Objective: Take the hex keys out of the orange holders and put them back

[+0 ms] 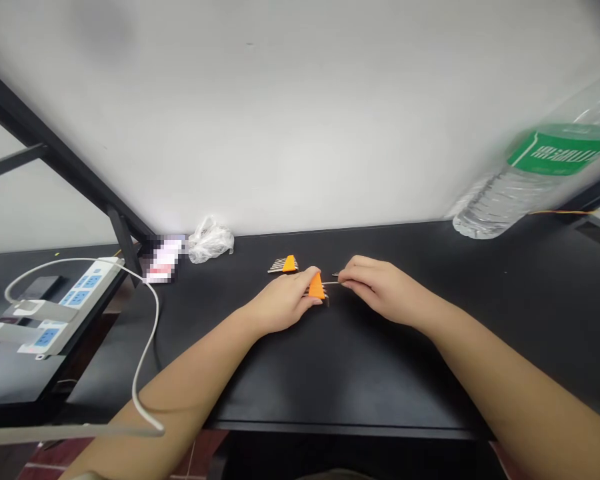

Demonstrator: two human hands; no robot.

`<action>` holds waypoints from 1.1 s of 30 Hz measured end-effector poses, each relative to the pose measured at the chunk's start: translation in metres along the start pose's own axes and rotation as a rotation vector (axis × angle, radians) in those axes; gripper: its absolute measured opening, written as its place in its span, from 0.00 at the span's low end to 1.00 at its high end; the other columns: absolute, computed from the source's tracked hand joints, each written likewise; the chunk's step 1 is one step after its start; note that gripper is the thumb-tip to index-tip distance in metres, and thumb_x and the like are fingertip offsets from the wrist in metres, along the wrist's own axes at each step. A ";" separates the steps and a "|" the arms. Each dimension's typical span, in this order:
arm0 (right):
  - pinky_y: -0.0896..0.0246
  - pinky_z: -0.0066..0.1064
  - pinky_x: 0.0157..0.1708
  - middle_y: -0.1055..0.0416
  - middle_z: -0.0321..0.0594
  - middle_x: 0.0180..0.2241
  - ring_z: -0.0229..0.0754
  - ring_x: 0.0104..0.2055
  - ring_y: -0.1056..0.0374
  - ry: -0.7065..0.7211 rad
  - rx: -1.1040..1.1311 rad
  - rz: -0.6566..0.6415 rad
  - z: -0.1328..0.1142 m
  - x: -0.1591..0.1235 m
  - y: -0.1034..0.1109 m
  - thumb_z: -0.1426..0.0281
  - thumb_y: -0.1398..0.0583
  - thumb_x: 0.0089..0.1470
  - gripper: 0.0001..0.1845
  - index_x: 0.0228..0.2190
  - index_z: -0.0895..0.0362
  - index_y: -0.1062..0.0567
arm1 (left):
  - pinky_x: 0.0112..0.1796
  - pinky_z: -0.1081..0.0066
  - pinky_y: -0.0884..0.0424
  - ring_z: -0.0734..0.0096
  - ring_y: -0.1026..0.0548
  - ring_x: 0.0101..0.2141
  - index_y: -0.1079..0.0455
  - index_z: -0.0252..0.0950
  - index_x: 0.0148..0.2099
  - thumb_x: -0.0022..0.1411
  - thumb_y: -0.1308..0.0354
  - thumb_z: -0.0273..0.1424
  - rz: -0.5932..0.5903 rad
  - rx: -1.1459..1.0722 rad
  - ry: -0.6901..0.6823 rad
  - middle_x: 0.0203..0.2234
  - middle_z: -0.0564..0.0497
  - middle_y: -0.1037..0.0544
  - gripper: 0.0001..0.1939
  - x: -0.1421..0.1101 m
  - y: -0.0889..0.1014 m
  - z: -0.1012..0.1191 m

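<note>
Near the middle of the black table, my left hand point(287, 301) is closed around an orange hex key holder point(317, 287) with several metal keys in it. My right hand point(375, 285) pinches a hex key point(333, 283), whose thin shaft reaches across to the orange holder. Whether its tip sits in a slot I cannot tell. A small metal end also shows by my right fingertips, partly hidden. Just behind my left hand, a second orange holder point(290, 264) lies on the table with several hex keys in it.
The black table point(345, 380) backs onto a white wall. A crumpled clear plastic bag point(210, 240) lies at the back left, beside a blurred-out item. A large water bottle point(535, 173) stands at the back right. Left are a power strip point(83, 300) and a looping white cable point(153, 327).
</note>
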State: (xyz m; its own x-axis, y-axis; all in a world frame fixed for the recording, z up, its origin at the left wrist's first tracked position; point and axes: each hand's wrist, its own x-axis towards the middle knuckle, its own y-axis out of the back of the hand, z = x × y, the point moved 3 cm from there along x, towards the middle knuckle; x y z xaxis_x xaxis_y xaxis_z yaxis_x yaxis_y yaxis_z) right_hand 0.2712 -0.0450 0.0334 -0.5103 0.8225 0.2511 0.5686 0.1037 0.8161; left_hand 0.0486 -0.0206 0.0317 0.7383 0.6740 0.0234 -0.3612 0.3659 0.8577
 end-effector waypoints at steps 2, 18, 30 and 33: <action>0.33 0.37 0.40 0.27 0.44 0.41 0.44 0.39 0.30 0.001 0.000 0.002 0.001 0.000 0.000 0.70 0.48 0.67 0.14 0.42 0.52 0.22 | 0.37 0.67 0.34 0.61 0.26 0.39 0.40 0.40 0.58 0.71 0.46 0.36 -0.011 0.000 -0.012 0.40 0.48 0.24 0.16 0.000 0.001 0.001; 0.31 0.34 0.36 0.27 0.37 0.38 0.40 0.36 0.29 -0.172 0.453 0.013 -0.006 0.007 -0.029 0.73 0.43 0.61 0.07 0.40 0.52 0.28 | 0.47 0.61 0.34 0.58 0.29 0.44 0.35 0.39 0.48 0.70 0.42 0.40 0.059 0.082 -0.125 0.42 0.46 0.26 0.12 0.003 -0.006 0.002; 0.34 0.36 0.39 0.26 0.40 0.41 0.42 0.38 0.29 -0.180 -0.066 0.096 0.023 -0.001 0.000 0.68 0.42 0.61 0.08 0.38 0.52 0.21 | 0.39 0.65 0.33 0.61 0.25 0.38 0.42 0.41 0.61 0.72 0.45 0.39 -0.009 0.077 -0.026 0.40 0.48 0.24 0.20 0.002 -0.006 0.002; 0.34 0.36 0.38 0.27 0.41 0.42 0.43 0.37 0.29 -0.228 -0.185 0.035 0.038 -0.003 -0.002 0.68 0.42 0.61 0.09 0.39 0.51 0.20 | 0.39 0.65 0.33 0.60 0.25 0.39 0.41 0.41 0.61 0.72 0.46 0.41 -0.015 0.096 -0.006 0.40 0.48 0.23 0.20 0.001 -0.006 0.001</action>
State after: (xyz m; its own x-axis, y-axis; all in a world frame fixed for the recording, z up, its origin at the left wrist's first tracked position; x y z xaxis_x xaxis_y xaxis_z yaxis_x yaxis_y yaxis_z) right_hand 0.2961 -0.0261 0.0112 -0.3221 0.9305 0.1744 0.4454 -0.0136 0.8952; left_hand 0.0520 -0.0224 0.0271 0.7466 0.6651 0.0134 -0.2941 0.3120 0.9034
